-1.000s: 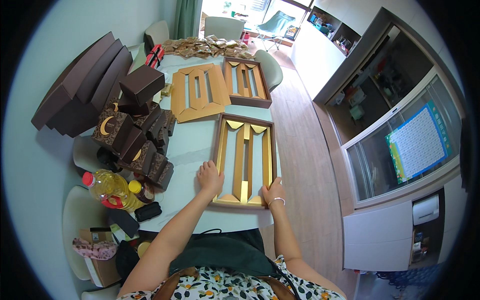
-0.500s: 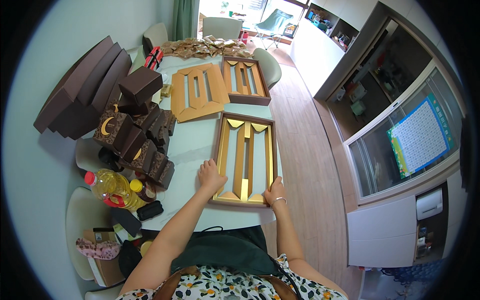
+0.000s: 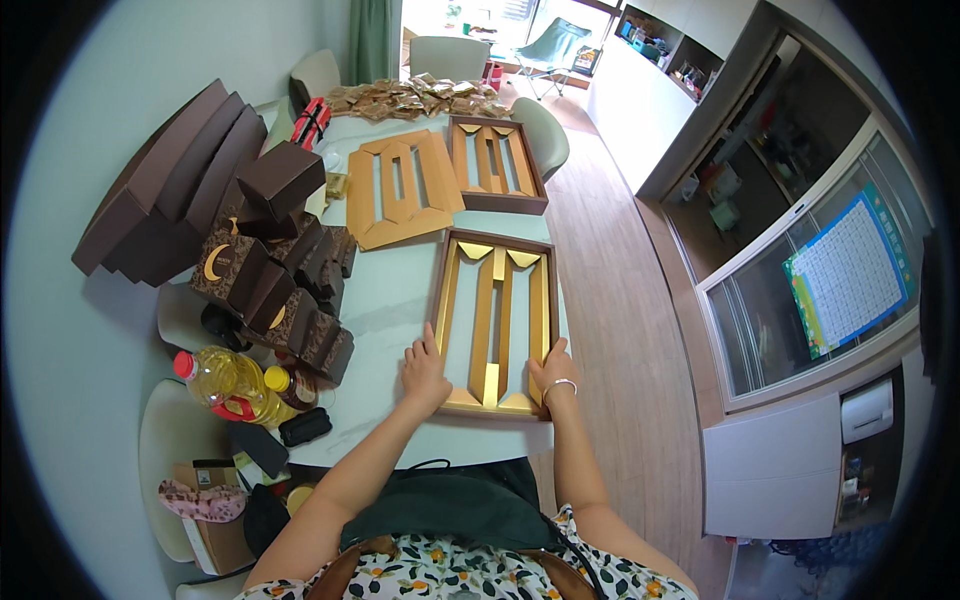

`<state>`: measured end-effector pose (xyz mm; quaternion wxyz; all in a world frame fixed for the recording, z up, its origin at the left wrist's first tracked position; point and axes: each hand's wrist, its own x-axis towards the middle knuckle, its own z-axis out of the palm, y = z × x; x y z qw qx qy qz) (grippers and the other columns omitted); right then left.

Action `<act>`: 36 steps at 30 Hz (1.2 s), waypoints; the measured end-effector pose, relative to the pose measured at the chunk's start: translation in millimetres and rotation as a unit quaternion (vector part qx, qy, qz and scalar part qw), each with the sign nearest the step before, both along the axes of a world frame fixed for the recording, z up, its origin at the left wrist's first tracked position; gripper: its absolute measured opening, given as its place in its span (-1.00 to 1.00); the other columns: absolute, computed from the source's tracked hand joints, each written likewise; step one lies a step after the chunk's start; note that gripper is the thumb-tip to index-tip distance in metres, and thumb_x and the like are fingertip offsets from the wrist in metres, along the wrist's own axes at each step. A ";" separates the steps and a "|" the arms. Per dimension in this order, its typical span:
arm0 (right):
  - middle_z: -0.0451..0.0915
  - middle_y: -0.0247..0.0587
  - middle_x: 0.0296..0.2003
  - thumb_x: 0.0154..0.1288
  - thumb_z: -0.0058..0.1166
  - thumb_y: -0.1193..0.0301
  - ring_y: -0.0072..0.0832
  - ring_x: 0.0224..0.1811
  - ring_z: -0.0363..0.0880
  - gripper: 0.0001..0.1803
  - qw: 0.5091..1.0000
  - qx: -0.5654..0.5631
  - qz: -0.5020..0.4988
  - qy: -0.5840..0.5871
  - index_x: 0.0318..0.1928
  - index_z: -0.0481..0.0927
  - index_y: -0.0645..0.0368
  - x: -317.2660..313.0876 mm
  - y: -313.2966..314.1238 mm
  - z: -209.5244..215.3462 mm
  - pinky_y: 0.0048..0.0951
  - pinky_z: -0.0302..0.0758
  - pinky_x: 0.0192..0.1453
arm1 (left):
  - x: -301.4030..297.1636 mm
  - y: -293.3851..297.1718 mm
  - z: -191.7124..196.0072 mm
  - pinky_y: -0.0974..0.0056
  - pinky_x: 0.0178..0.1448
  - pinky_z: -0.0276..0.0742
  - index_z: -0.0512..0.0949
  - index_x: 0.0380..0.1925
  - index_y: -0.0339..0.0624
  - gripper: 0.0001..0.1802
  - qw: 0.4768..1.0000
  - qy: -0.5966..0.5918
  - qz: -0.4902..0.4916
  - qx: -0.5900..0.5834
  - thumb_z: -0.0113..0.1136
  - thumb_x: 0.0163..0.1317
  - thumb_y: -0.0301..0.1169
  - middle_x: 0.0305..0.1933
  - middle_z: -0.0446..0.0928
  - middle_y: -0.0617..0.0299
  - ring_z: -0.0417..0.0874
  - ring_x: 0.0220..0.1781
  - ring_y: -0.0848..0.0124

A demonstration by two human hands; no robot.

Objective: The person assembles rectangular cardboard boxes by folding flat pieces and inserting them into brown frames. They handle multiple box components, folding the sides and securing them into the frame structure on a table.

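A brown rectangular gift box base [image 3: 438,300] lies on the white table before me, fitted with a gold folded card insert [image 3: 483,335] that has long cut-out slots. My left hand [image 3: 426,378] rests against the box's left wall near its front corner, index finger stretched along the side. At the right wall, my right hand [image 3: 550,372] grips the edge, thumb on the inner side and fingers outside. A second brown box with a matching insert [image 3: 493,162] stands farther back. Beside it lies a flat gold card insert [image 3: 400,190], gold side partly folded.
Dark brown lids [image 3: 165,180] and patterned small boxes [image 3: 285,270] pile up on the left. An oil bottle [image 3: 235,385], a brown yellow-capped bottle [image 3: 290,385] and a black case [image 3: 305,427] stand near the left edge. Many small packets [image 3: 420,98] cover the table's far end.
My left hand has straightened its index finger along the box's left side. The right hand has shifted slightly up the right wall, its thumb now over the inner side.
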<state>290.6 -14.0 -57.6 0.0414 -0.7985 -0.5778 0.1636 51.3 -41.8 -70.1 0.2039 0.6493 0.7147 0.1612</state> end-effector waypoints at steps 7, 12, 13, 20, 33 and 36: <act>0.60 0.15 -0.23 0.19 0.15 0.28 0.02 -0.18 0.62 -0.38 1.000 0.015 0.001 -0.018 0.12 0.15 0.32 4.6 5.4 -15.8 -0.05 0.56 -0.12 | 5.4 1.3 -3.6 0.12 0.12 0.42 -0.13 0.41 -0.29 0.13 1.000 0.028 0.004 0.003 0.28 -0.21 -0.59 0.13 0.28 -0.02 0.35 0.11 0.05; 0.59 0.17 -0.16 0.20 0.13 0.14 0.03 -0.14 0.62 -0.33 0.999 -0.041 -0.019 -0.009 0.13 0.16 0.29 -9.8 1.8 17.8 -0.07 0.56 -0.09 | -1.1 0.5 5.9 0.03 0.05 0.47 -0.11 0.41 -0.29 0.10 0.999 0.051 -0.011 0.017 0.33 -0.09 -0.35 0.02 0.37 -0.05 0.40 0.09 0.01; 0.59 0.17 -0.15 0.21 0.12 0.10 0.04 -0.13 0.62 -0.32 0.998 -0.062 -0.024 -0.007 0.13 0.16 0.29 -12.6 5.4 23.9 -0.07 0.56 -0.08 | -2.4 6.7 4.6 0.02 0.01 0.49 -0.06 0.37 -0.30 0.05 0.998 0.054 -0.007 0.038 0.34 -0.06 -0.28 -0.01 0.38 -0.05 0.43 0.07 0.01; 0.60 0.15 -0.17 0.21 0.12 0.02 0.03 -0.14 0.62 -0.26 1.000 0.010 -0.001 -0.015 0.17 0.17 0.30 -3.3 57.7 0.7 -0.04 0.55 -0.09 | -1.8 45.7 -3.0 0.00 -0.15 0.58 0.26 -0.04 -0.25 -0.42 0.998 0.058 0.017 0.017 0.31 0.09 -0.18 -0.09 0.47 -0.03 0.56 -0.06 0.06; 0.55 0.13 -0.09 0.30 0.04 0.31 -0.07 -0.12 0.64 -0.53 0.999 -0.028 -0.033 -0.027 0.07 0.16 0.23 -3.8 55.8 -16.4 -0.14 0.58 -0.07 | -2.1 31.0 1.7 0.05 -0.09 0.57 0.27 -0.09 -0.26 -0.49 0.999 0.052 0.014 0.003 0.31 0.08 -0.28 -0.08 0.46 -0.04 0.56 -0.05 0.06; 0.56 0.12 -0.11 0.29 0.06 0.30 -0.05 -0.13 0.64 -0.49 0.999 -0.027 -0.036 -0.018 0.09 0.16 0.24 -6.6 35.2 -13.8 -0.12 0.58 -0.08 | -5.3 15.9 5.7 0.03 -0.09 0.57 0.27 -0.06 -0.27 -0.42 0.999 0.041 0.015 -0.030 0.32 0.07 -0.18 -0.07 0.45 -0.05 0.56 -0.03 0.04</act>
